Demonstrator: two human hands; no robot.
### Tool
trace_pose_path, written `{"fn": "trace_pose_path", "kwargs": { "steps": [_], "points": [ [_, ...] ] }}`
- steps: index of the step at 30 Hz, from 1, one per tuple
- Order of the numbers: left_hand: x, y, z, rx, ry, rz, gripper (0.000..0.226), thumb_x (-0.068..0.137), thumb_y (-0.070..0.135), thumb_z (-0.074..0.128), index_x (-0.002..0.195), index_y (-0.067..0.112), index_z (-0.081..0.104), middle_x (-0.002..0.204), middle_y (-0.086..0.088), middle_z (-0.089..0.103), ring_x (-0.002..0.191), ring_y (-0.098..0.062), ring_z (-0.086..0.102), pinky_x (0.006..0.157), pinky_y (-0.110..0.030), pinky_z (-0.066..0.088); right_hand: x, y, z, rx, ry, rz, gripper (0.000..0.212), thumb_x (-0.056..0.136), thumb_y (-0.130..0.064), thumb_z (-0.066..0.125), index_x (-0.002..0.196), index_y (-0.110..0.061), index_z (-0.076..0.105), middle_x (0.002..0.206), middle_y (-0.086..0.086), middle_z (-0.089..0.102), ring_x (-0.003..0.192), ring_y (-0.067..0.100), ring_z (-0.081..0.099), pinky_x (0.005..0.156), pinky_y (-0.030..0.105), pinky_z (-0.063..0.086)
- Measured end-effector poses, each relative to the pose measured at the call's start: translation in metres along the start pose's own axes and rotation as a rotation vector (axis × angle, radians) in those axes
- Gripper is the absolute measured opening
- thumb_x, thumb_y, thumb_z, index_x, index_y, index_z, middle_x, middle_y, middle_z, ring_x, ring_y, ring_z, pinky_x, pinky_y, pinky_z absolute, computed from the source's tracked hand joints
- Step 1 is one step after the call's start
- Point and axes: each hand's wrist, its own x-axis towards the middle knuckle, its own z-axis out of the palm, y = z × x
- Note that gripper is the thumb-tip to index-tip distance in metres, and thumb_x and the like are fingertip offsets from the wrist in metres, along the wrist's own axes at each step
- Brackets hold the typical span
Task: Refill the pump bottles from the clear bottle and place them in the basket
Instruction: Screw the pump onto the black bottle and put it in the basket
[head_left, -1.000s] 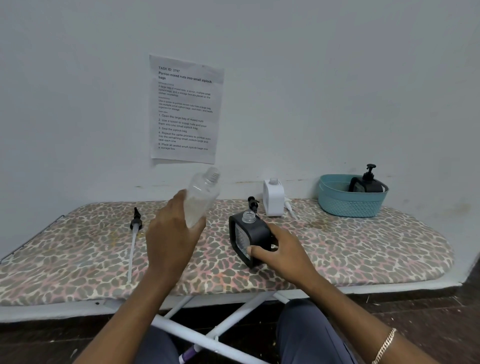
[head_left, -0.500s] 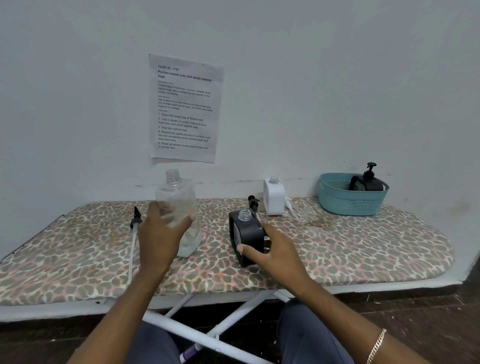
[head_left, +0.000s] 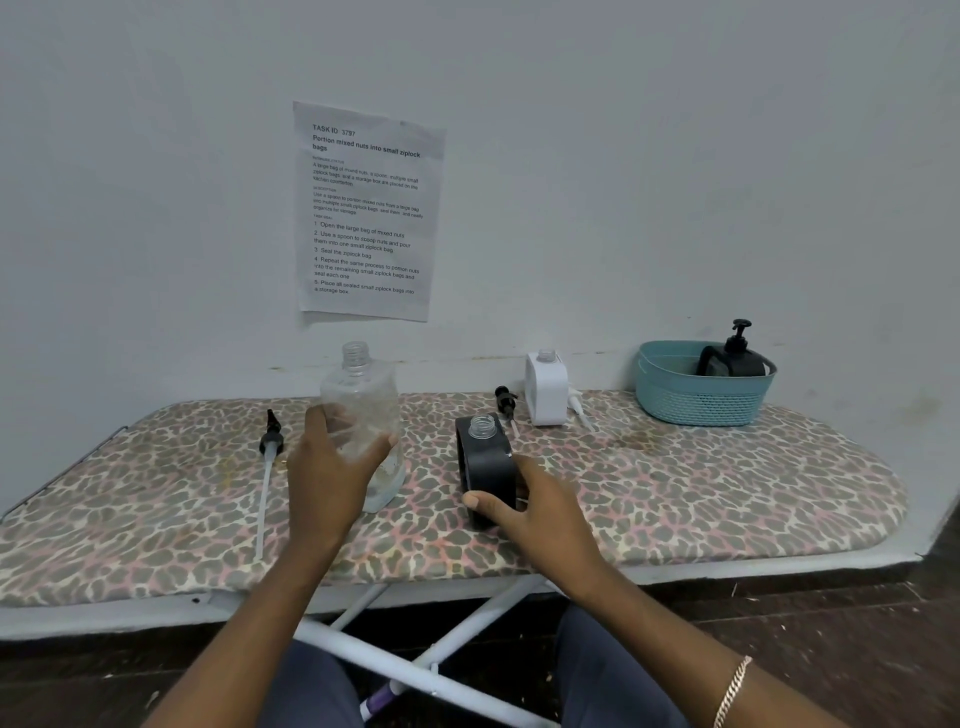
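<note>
Clear bottle (head_left: 363, 395) stands upright, neck up, gripped by left hand (head_left: 327, 473).

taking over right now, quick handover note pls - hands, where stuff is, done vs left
Left hand grips the clear bottle, uncapped, upright on the board.
Right hand holds the open black bottle; fill level unclear.
Done: one pump bottle in the basket.
Left: black pump onto the black bottle, white bottle open at the back, then basket both.

I saw a pale wall (head_left: 675, 156) with a printed sheet (head_left: 366, 213) at eleven o'clock, a leopard-print ironing board (head_left: 727, 493) below it, and dark floor (head_left: 831, 623) at five o'clock.
</note>
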Motion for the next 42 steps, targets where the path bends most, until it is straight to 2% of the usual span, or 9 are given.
{"fn": "trace_pose_path", "kwargs": {
  "steps": [4, 8, 13, 16, 19, 28, 31, 35, 42],
  "points": [
    [-0.002, -0.001, 0.000, 0.026, -0.007, 0.003, 0.084, 0.075, 0.051, 0.088, 0.139, 0.010, 0.051, 0.128, -0.006, 0.062, 0.122, -0.029, 0.060, 0.094, -0.040, 0.050, -0.004, 0.000, 0.002, -0.037, 0.023, -0.038, 0.034, 0.087, -0.059, 0.073, 0.112, -0.039, 0.062, 0.098, -0.022, 0.070, 0.093, -0.007, 0.065, 0.075, 0.011, 0.048],
    [-0.006, 0.005, 0.002, 0.221, 0.150, 0.058, 0.114, 0.069, 0.064, 0.087, 0.157, 0.016, 0.032, 0.156, -0.017, 0.037, 0.143, -0.039, 0.034, 0.110, -0.061, 0.036, -0.005, -0.003, 0.002, -0.029, 0.022, -0.052, 0.027, 0.090, -0.053, 0.074, 0.111, -0.043, 0.060, 0.099, -0.023, 0.070, 0.094, -0.009, 0.065, 0.074, 0.009, 0.048],
    [-0.017, 0.029, 0.000, 0.266, 0.367, 0.422, 0.075, 0.088, 0.057, 0.079, 0.131, 0.008, 0.044, 0.127, -0.022, 0.043, 0.115, -0.039, 0.043, 0.107, -0.031, 0.024, -0.006, -0.003, 0.004, -0.050, 0.034, -0.055, 0.024, 0.090, -0.054, 0.073, 0.107, -0.043, 0.060, 0.095, -0.022, 0.068, 0.089, -0.008, 0.064, 0.069, 0.009, 0.046],
    [-0.033, 0.047, 0.008, 0.171, 0.268, 0.560, 0.058, 0.091, 0.052, 0.073, 0.117, 0.008, 0.046, 0.116, -0.012, 0.041, 0.100, -0.024, 0.044, 0.087, -0.028, 0.040, -0.006, -0.004, 0.005, -0.061, 0.053, -0.047, 0.035, 0.087, -0.059, 0.073, 0.112, -0.035, 0.065, 0.095, -0.017, 0.070, 0.085, -0.004, 0.065, 0.067, 0.012, 0.047],
    [-0.054, 0.056, 0.024, 0.128, 0.077, 0.447, 0.057, 0.093, 0.055, 0.073, 0.115, 0.008, 0.050, 0.111, -0.006, 0.046, 0.092, -0.014, 0.047, 0.069, -0.028, 0.046, -0.007, -0.004, 0.008, -0.014, 0.043, -0.005, 0.034, 0.087, -0.046, 0.080, 0.113, -0.031, 0.064, 0.093, -0.011, 0.070, 0.078, -0.004, 0.067, 0.061, 0.010, 0.049],
    [-0.067, 0.037, 0.045, 0.084, -0.301, 0.070, 0.081, 0.070, 0.081, 0.078, 0.126, 0.031, 0.049, 0.123, 0.009, 0.065, 0.108, -0.011, 0.066, 0.088, -0.034, 0.058, -0.002, 0.005, 0.009, -0.107, -0.078, 0.050, 0.047, 0.078, -0.035, 0.067, 0.124, -0.028, 0.062, 0.103, -0.010, 0.069, 0.086, 0.002, 0.067, 0.070, 0.021, 0.055],
    [-0.067, 0.035, 0.047, 0.077, -0.315, 0.061, 0.071, 0.072, 0.070, 0.084, 0.122, 0.035, 0.050, 0.115, 0.012, 0.069, 0.099, -0.007, 0.069, 0.084, -0.032, 0.060, 0.000, 0.005, 0.003, -0.134, -0.120, 0.035, 0.053, 0.078, -0.032, 0.060, 0.132, -0.032, 0.059, 0.106, -0.009, 0.068, 0.088, 0.005, 0.067, 0.076, 0.032, 0.060],
    [-0.067, 0.039, 0.047, 0.092, -0.339, 0.088, 0.054, 0.080, 0.050, 0.086, 0.116, 0.031, 0.052, 0.096, 0.014, 0.068, 0.082, 0.003, 0.066, 0.064, -0.015, 0.052, 0.003, 0.009, -0.004, -0.135, -0.157, 0.057, 0.061, 0.085, -0.013, 0.060, 0.145, -0.020, 0.054, 0.109, -0.006, 0.066, 0.094, 0.009, 0.066, 0.075, 0.018, 0.055],
    [-0.062, 0.037, 0.039, 0.013, -0.411, 0.069, 0.041, 0.086, 0.027, 0.077, 0.117, 0.029, 0.051, 0.088, 0.010, 0.066, 0.077, -0.003, 0.064, 0.057, -0.019, 0.051, 0.018, 0.005, -0.019, -0.150, -0.137, 0.081, 0.041, 0.094, 0.002, 0.053, 0.130, -0.011, 0.067, 0.107, -0.004, 0.071, 0.090, 0.010, 0.071, 0.077, 0.023, 0.061]
  ]
}}
